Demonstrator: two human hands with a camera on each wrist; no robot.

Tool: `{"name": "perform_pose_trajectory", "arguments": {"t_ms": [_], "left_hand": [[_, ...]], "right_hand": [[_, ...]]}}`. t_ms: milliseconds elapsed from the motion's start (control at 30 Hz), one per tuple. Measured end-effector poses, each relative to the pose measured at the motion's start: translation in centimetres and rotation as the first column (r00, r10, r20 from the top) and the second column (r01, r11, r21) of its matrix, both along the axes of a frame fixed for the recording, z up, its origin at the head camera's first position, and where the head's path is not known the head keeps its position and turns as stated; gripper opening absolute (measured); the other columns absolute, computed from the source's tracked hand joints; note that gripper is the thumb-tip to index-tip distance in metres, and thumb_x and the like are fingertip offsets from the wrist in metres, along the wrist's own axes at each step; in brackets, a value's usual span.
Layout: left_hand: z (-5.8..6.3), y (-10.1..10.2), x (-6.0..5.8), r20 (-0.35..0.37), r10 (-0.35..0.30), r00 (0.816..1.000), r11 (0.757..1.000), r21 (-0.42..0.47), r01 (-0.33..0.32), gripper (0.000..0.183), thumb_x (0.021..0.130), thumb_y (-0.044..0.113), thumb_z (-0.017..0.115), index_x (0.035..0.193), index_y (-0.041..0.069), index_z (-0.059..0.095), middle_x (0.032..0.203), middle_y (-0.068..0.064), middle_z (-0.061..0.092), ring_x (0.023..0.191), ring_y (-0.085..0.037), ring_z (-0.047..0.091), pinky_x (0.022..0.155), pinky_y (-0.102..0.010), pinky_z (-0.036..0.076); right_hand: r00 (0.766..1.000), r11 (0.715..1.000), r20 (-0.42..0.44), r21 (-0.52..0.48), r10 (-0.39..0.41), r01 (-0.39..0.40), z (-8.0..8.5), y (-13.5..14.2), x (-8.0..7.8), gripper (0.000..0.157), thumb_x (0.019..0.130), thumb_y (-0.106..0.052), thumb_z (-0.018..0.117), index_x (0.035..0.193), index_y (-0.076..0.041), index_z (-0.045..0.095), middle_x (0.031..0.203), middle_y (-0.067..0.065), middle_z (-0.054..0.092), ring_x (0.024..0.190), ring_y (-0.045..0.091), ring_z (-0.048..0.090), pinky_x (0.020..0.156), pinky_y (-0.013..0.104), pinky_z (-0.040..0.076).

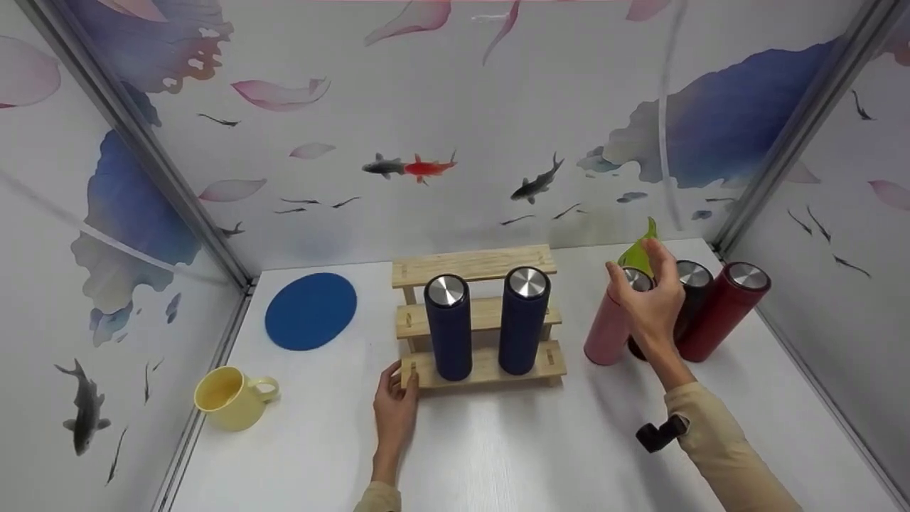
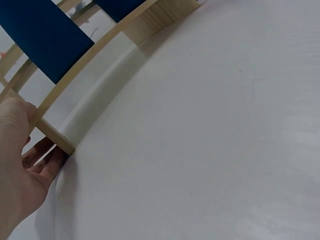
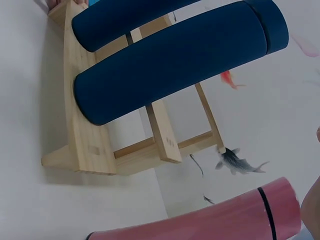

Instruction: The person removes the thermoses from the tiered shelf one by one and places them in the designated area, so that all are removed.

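My left hand (image 1: 396, 409) grips the left end of the bottom step of a three-tier wooden rack (image 1: 473, 272), thumb on top and fingers below. Two dark blue thermos bottles (image 1: 449, 334) with silver-topped lids stand upright on that bottom step. Over the lid of a pink thermos bottle (image 1: 606, 331), to the right of the rack, is my right hand (image 1: 654, 299), thumb and fingers spread apart around it. Only slivers of this hand show at the right wrist view's edge, beside the lid of the pink bottle (image 3: 225, 217).
Close by the pink bottle stand a black thermos bottle (image 1: 693, 291) and a dark red thermos bottle (image 1: 725, 313). A green pointed object (image 1: 636, 257) is partly hidden behind them. Left of the rack lie a blue round mat (image 1: 311, 311) and a yellow mug (image 1: 234, 402). Printed panels enclose the white table.
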State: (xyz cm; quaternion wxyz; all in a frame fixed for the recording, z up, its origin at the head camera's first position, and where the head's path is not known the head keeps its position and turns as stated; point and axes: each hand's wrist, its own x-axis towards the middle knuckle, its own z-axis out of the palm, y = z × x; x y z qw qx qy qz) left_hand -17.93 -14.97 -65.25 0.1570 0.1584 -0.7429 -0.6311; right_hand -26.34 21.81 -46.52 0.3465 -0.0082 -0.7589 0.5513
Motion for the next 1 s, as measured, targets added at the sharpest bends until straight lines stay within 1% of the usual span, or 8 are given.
{"name": "perform_pose_trajectory", "arguments": {"t_ms": [167, 300, 400, 533, 600, 733, 900, 1000], "left_hand": [[0.0, -0.2, 0.0, -0.017, -0.016, 1.0, 1.0, 0.011, 0.016, 0.043, 0.099, 0.023, 0.069, 0.137, 0.01, 0.058, 0.113, -0.012, 0.069, 0.094, -0.016, 0.065, 0.078, -0.021, 0.052], [0.0, -0.3, 0.0, -0.023, -0.029, 0.999, 0.999, 0.042, 0.03, 0.043, 0.099, 0.023, 0.068, 0.139, 0.009, 0.056, 0.115, -0.014, 0.067, 0.093, -0.016, 0.064, 0.077, -0.021, 0.052], [0.0, -0.2, 0.1, -0.024, -0.031, 0.999, 0.998, 0.061, 0.033, 0.044, 0.099, 0.022, 0.068, 0.14, 0.008, 0.055, 0.116, -0.015, 0.066, 0.093, -0.016, 0.063, 0.076, -0.021, 0.053], [0.0, -0.2, 0.1, -0.01, -0.02, 1.0, 0.998, 0.055, 0.021, 0.044, 0.099, 0.021, 0.068, 0.139, 0.009, 0.056, 0.115, -0.014, 0.067, 0.093, -0.015, 0.064, 0.077, -0.02, 0.052], [0.1, -0.2, 0.1, -0.003, -0.015, 1.0, 0.999, 0.048, 0.015, 0.043, 0.099, 0.021, 0.068, 0.139, 0.008, 0.056, 0.115, -0.014, 0.068, 0.093, -0.015, 0.064, 0.077, -0.02, 0.052], [-0.1, -0.1, 0.2, 0.005, -0.005, 1.0, 1.0, 0.027, 0.005, 0.043, 0.099, 0.021, 0.069, 0.138, 0.008, 0.057, 0.114, -0.014, 0.068, 0.093, -0.016, 0.064, 0.077, -0.021, 0.052], [-0.1, -0.1, 0.2, -0.001, -0.007, 1.0, 1.0, 0.026, 0.007, 0.043, 0.099, 0.021, 0.069, 0.138, 0.009, 0.057, 0.114, -0.013, 0.068, 0.092, -0.015, 0.064, 0.076, -0.021, 0.052], [0.5, 0.1, 0.3, 0.003, -0.008, 1.0, 0.999, 0.036, 0.008, 0.043, 0.099, 0.017, 0.068, 0.139, 0.006, 0.056, 0.114, -0.015, 0.068, 0.092, -0.018, 0.064, 0.074, -0.021, 0.052]], "right_hand": [[0.999, 0.999, -0.021, 0.019, 0.049, -0.048, 1.6, -1.2, 0.2, 0.06, 0.088, -0.009, 0.079, 0.142, 0.001, 0.053, 0.142, 0.012, 0.06, 0.138, 0.021, 0.052, 0.117, 0.031, 0.037], [0.992, 0.994, -0.06, 0.033, 0.11, -0.108, 1.9, -2.2, 0.6, 0.06, 0.088, -0.01, 0.08, 0.14, 0.002, 0.054, 0.14, 0.012, 0.062, 0.136, 0.022, 0.054, 0.115, 0.028, 0.039], [0.987, 0.988, -0.054, 0.029, 0.154, -0.152, 1.9, -2.9, 1.1, 0.06, 0.088, -0.011, 0.08, 0.141, 0.002, 0.054, 0.14, 0.013, 0.062, 0.136, 0.024, 0.054, 0.116, 0.031, 0.039], [0.979, 0.98, -0.027, 0.011, 0.201, -0.201, 2.0, -3.9, 1.9, 0.06, 0.089, -0.011, 0.079, 0.141, 0.002, 0.053, 0.141, 0.013, 0.061, 0.136, 0.025, 0.054, 0.115, 0.042, 0.04], [0.973, 0.973, -0.015, 0.001, 0.229, -0.229, 2.0, -4.4, 2.2, 0.06, 0.089, -0.011, 0.079, 0.142, 0.002, 0.052, 0.142, 0.013, 0.061, 0.137, 0.026, 0.054, 0.116, 0.044, 0.039], [0.955, 0.955, 0.004, -0.031, 0.297, -0.296, 1.7, -5.5, 2.8, 0.063, 0.09, -0.01, 0.078, 0.144, 0.004, 0.049, 0.144, 0.016, 0.058, 0.139, 0.026, 0.051, 0.119, 0.039, 0.035], [0.936, 0.937, 0.041, -0.028, 0.349, -0.348, 1.2, -6.6, 3.2, 0.069, 0.087, -0.011, 0.081, 0.145, 0.004, 0.048, 0.146, 0.016, 0.057, 0.14, 0.026, 0.05, 0.118, 0.034, 0.035], [0.925, 0.927, 0.068, -0.025, 0.374, -0.374, 0.9, -7.2, 3.4, 0.071, 0.085, -0.01, 0.082, 0.145, 0.005, 0.048, 0.145, 0.018, 0.057, 0.14, 0.027, 0.05, 0.118, 0.033, 0.036]]}}
